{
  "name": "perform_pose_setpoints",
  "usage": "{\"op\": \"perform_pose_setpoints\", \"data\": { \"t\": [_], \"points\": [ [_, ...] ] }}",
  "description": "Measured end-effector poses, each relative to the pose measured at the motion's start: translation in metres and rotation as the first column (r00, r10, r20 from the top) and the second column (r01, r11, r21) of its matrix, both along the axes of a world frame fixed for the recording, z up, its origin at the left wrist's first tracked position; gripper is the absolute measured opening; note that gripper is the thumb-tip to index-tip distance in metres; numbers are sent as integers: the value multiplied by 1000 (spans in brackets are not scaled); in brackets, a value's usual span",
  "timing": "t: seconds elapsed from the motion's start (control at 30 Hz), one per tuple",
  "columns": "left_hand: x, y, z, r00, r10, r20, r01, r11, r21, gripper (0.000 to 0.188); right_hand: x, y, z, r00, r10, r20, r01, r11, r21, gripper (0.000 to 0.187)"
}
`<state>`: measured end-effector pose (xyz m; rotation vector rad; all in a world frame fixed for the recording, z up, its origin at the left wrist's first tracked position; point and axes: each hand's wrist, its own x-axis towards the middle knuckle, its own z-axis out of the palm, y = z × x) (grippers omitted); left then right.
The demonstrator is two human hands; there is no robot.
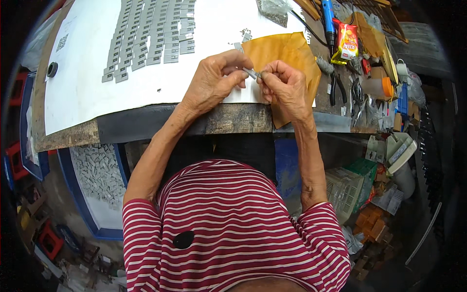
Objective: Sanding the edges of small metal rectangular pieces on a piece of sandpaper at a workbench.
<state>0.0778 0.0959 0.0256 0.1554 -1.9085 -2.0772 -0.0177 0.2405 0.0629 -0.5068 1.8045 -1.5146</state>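
Note:
My left hand (214, 80) pinches a small grey flat part (251, 73) between thumb and fingers above the near edge of the table. The fingertips of my right hand (287, 87) are closed at the part's other end; whether they also hold a tiny piece there is too small to tell. Beneath my hands lie a white sheet (82, 73) and a brown-yellow paper (287, 46). Several columns of similar grey parts (155, 29) are laid out on the white sheet, beyond my left hand. Small loose metal bits (245, 35) sit just beyond both hands.
A clear bag of small bits (273, 14) lies at the back. To the right are a blue electric screwdriver (329, 22), a red-yellow packet (347, 41) and black-handled pliers (340, 90). A black ring (52, 69) rests at left. Below stands a blue tray (108, 234) holding grey parts.

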Motion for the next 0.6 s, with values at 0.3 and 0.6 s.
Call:
{"op": "perform_pose_setpoints", "data": {
  "t": [0.3, 0.6],
  "points": [
    [2, -4, 4, 996, -62, 66, 56, 994, 89, 16, 2, -1, 4, 1000, 5, -27, -4, 1000, 25, 8],
    [0, 0, 1, 998, -37, 49, 28, 983, 180, 19, 0, 0, -6, 986, -84, 145, 91, 995, -43, 7]
  ]
}}
